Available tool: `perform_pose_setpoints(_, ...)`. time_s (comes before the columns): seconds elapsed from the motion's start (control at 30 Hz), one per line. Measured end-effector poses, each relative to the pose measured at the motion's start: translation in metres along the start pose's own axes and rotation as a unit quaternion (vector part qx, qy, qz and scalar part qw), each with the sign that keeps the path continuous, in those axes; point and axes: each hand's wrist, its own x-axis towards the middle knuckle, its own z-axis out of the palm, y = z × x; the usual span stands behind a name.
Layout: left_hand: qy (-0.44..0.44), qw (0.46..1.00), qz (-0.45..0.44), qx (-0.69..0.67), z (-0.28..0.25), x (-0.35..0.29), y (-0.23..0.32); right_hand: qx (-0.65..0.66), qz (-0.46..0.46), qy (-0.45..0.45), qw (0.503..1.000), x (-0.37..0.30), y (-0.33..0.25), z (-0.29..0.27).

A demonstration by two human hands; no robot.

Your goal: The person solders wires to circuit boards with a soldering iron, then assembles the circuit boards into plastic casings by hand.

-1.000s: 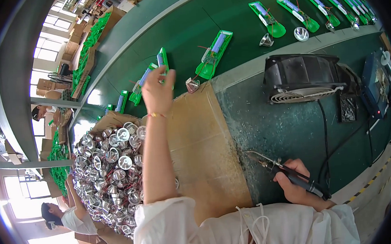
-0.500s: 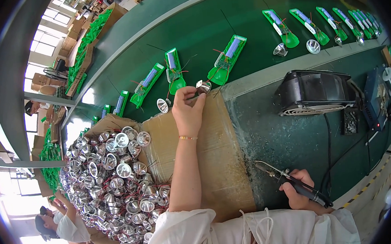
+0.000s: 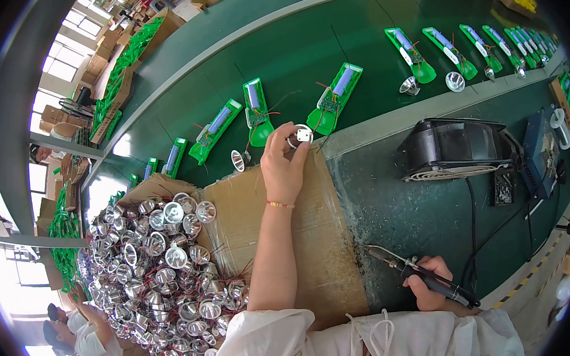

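Note:
My left hand [image 3: 282, 167] reaches forward over a cardboard sheet [image 3: 315, 241] and pinches a small silver reflector cup [image 3: 300, 136] at the near edge of the green conveyor belt [image 3: 290, 53]. A green torch half-shell with a circuit board [image 3: 334, 98] lies just beyond it, and another one [image 3: 255, 111] to its left. My right hand [image 3: 433, 283] rests low at the bench's near edge, gripping a black-handled soldering iron [image 3: 411, 271] whose tip points left.
A cardboard box full of silver reflector cups [image 3: 160, 264] sits at my left. A black fume fan [image 3: 456, 148] stands at right, with cables running from it. More green shells [image 3: 466, 43] and loose reflectors line the belt. Other people sit at lower left [image 3: 72, 328].
My left hand has moved right along the belt's near edge with the reflector, from one green shell toward the following one. The right hand with the iron stayed near the bench edge.

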Motion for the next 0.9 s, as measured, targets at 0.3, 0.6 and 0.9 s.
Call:
perform_pose_setpoints(0.3, 0.008, 0.983, -0.019, -0.184, 0.008, -0.003, -0.002, 0.007, -0.002, 0.008, 1.0, 0.0, 0.001, 0.003)
perform_pose_setpoints(0.6, -0.012, 0.966, -0.027, -0.256, 0.008, -0.002, -0.007, -0.005, -0.002, 0.0, 1.0, 0.001, -0.001, 0.0)
perform_pose_setpoints(0.9, -0.023, 0.969, -0.035, -0.243, 0.01, -0.001, -0.013, 0.015, 0.01, 0.009, 1.0, -0.001, 0.003, 0.002)
